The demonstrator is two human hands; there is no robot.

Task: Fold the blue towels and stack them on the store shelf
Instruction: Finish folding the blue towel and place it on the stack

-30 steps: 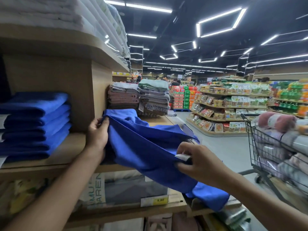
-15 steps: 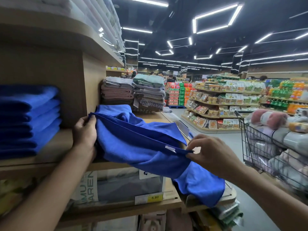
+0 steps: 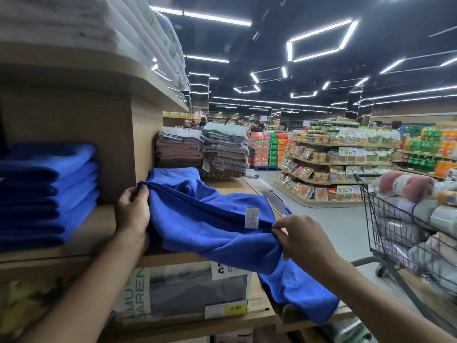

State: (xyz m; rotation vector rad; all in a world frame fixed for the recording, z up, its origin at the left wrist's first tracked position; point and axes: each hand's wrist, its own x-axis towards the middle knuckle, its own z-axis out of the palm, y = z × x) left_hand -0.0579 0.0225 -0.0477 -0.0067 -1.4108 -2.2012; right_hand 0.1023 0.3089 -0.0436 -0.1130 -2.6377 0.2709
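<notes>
A loose blue towel [image 3: 207, 226] lies across the wooden store shelf [image 3: 99, 233], its lower end hanging over the shelf's front edge. A white care label shows on its upper fold. My left hand [image 3: 132, 211] grips the towel's left edge near the shelf's upright panel. My right hand [image 3: 300, 240] pinches the folded edge on the right, just under the label. A stack of several folded blue towels [image 3: 47, 194] sits on the same shelf at the far left.
Folded brown, grey and green towels [image 3: 202, 149] are piled farther back on the shelf. A shopping cart [image 3: 405, 231] full of rolled textiles stands at the right. Packaged bedding [image 3: 188, 290] and a yellow price tag fill the shelf below. Grocery shelves line the aisle beyond.
My right hand has shifted its pinch along the towel's edge, and the white label has turned up into view. My left hand keeps its grip on the left edge.
</notes>
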